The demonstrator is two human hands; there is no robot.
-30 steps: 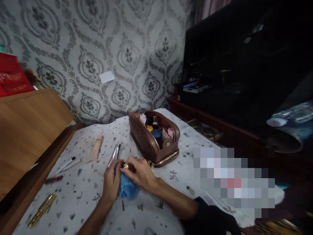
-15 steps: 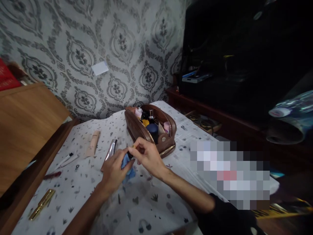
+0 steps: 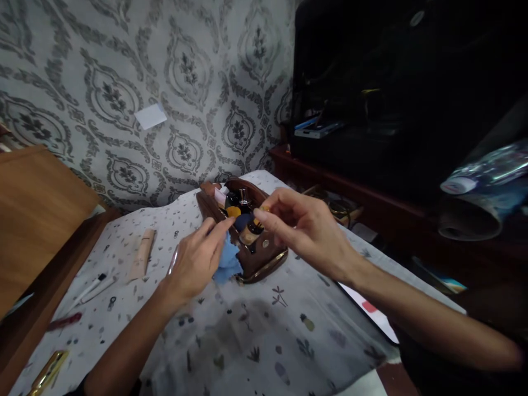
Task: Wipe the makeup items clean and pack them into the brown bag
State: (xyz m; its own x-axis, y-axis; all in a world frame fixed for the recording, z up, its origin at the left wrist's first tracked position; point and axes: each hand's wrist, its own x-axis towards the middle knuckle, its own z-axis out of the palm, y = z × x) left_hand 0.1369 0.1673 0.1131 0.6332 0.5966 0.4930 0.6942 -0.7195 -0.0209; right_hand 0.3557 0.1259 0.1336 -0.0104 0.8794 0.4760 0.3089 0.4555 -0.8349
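Note:
My right hand point(image 3: 303, 231) pinches a small black-and-yellow item point(image 3: 254, 225) between thumb and fingers, over the near part of the brown bag; its exact kind is unclear. My left hand point(image 3: 193, 261) is beside the bag's left side, its index finger reaching toward that item, with a blue cloth point(image 3: 227, 263) held under its fingers. The brown zip bag point(image 3: 264, 254) lies unzipped. Inside it are a silver-capped bottle point(image 3: 243, 196), a yellow item point(image 3: 233, 211) and other cosmetics, partly hidden by my hands.
On the patterned tablecloth point(image 3: 280, 352) to the left lie a beige tube point(image 3: 143, 253), a white pen-like stick point(image 3: 91, 289), a dark red stick point(image 3: 66, 320) and a gold tube point(image 3: 48, 373). A plastic bottle point(image 3: 487, 170) and a dark television point(image 3: 391, 99) stand at the right.
My hands have moved apart. My right hand has carried the small item up and right over the bag, while my left hand keeps the cloth. The view has shifted slightly.

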